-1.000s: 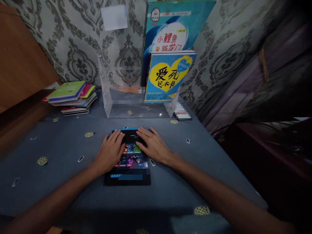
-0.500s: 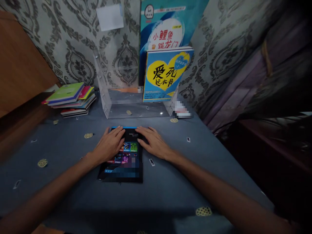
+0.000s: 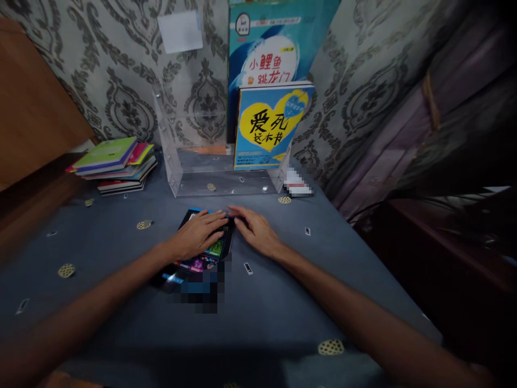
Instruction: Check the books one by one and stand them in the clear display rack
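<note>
A black book (image 3: 219,248) with a blue upper edge and rows of small colourful pictures on its cover lies slanted on the table; part of its lower end is pixelated. My left hand (image 3: 197,234) rests on the upper part of the cover, palm down with fingers stretched to the right, hiding much of it. At the book's upper right corner is my right hand (image 3: 255,229). Its fingers are extended and the thumb is apart, with the fingertips close to or touching the corner.
Behind the hands, a clear acrylic stand (image 3: 220,186) holds a blue book (image 3: 258,145) in front of a larger teal book (image 3: 278,29). A stack of books (image 3: 109,161) lies at the back left. Grey patterned cloth covers the table (image 3: 274,318). A purple curtain (image 3: 404,124) hangs right.
The book has turned clockwise, its lower end swinging left. My left hand has slid right across the cover. My right hand stays by the upper right corner.
</note>
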Demonstrator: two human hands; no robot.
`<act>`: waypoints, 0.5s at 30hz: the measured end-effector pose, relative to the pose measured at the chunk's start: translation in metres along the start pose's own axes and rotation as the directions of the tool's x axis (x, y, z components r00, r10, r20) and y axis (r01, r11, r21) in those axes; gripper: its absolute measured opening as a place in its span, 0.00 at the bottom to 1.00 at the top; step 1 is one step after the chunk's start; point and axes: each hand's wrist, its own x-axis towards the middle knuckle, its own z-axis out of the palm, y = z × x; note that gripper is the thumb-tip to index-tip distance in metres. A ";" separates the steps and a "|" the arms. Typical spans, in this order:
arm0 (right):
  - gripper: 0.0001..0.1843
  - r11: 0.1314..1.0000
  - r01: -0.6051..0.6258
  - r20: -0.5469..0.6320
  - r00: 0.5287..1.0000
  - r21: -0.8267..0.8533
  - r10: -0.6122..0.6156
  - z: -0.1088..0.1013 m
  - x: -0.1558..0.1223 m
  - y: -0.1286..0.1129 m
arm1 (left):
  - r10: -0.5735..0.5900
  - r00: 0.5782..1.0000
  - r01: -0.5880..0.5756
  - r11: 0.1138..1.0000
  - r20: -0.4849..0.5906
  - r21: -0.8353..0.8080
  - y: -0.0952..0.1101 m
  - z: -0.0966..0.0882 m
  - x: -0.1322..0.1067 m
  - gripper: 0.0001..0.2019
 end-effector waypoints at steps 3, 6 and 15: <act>0.20 0.999 -0.052 -0.018 0.998 -0.004 0.052 -0.003 0.000 -0.010 | 0.122 0.991 -0.123 0.992 0.061 0.009 -0.013 -0.014 -0.005 0.18; 0.20 0.994 -0.095 0.013 0.995 0.062 0.094 -0.005 0.000 -0.018 | 0.094 0.994 -0.099 0.989 0.050 0.107 -0.006 -0.022 -0.010 0.18; 0.19 0.973 -0.078 0.060 0.996 0.217 0.066 -0.002 -0.003 -0.023 | -0.117 0.983 0.149 0.960 -0.143 0.236 0.062 0.002 -0.022 0.22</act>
